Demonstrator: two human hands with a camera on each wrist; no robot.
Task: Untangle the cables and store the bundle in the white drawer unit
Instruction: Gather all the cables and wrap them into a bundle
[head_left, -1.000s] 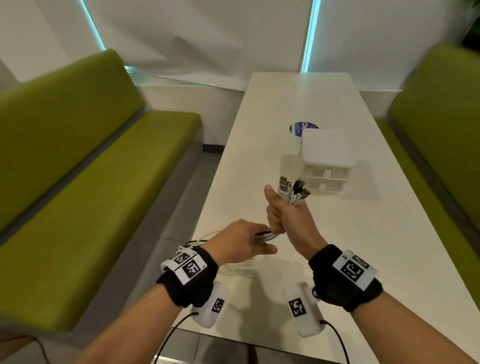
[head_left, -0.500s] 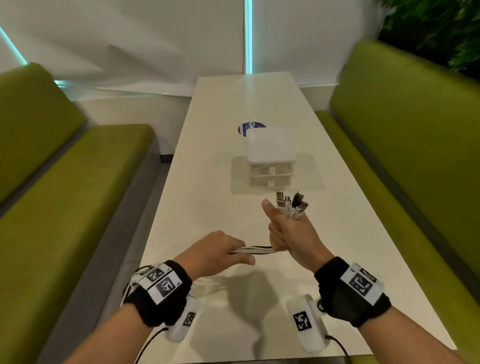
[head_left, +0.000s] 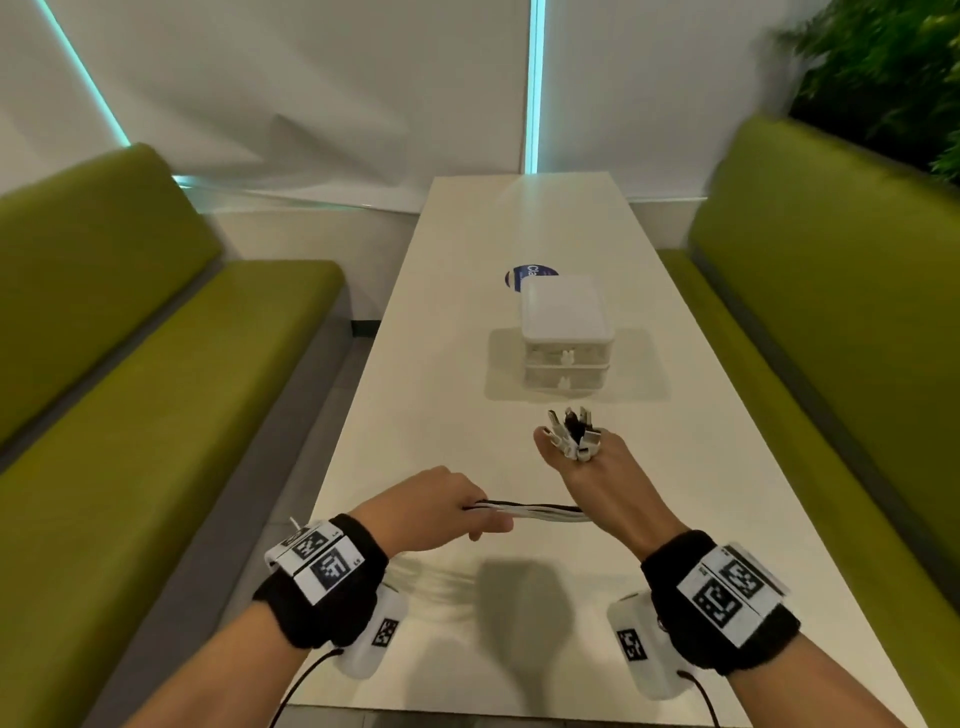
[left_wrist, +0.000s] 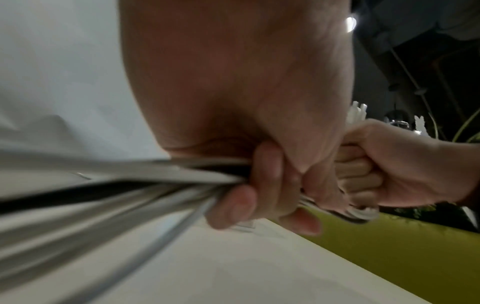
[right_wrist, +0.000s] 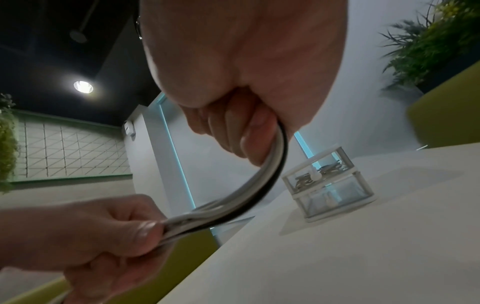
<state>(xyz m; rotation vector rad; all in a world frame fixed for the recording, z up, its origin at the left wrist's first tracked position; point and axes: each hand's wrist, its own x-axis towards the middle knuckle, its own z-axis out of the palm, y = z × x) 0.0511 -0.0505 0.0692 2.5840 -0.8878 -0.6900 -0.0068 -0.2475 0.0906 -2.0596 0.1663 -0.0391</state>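
Above the table (head_left: 415, 415), both hands' fingers (left_wrist: 267, 164) grip cables (head_left: 530, 509); only right-wrist view shows drawer contents (right_wrist: 319, 174).

Drawer unit (head_left: 567, 332) sits mid-bench (head_left: 447, 395), a sticker (head_left: 517, 277) just behind it. Nearer, both hands hover above the bench, left hand (head_left: 431, 512) left of right hand (head_left: 597, 488), cables (head_left: 530, 510) stretched between them. Sofas (head_left: 156, 364) flank both sides.

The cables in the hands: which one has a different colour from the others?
The single black cable in the bundle running between the left hand and right hand; every other strand visible there is white.
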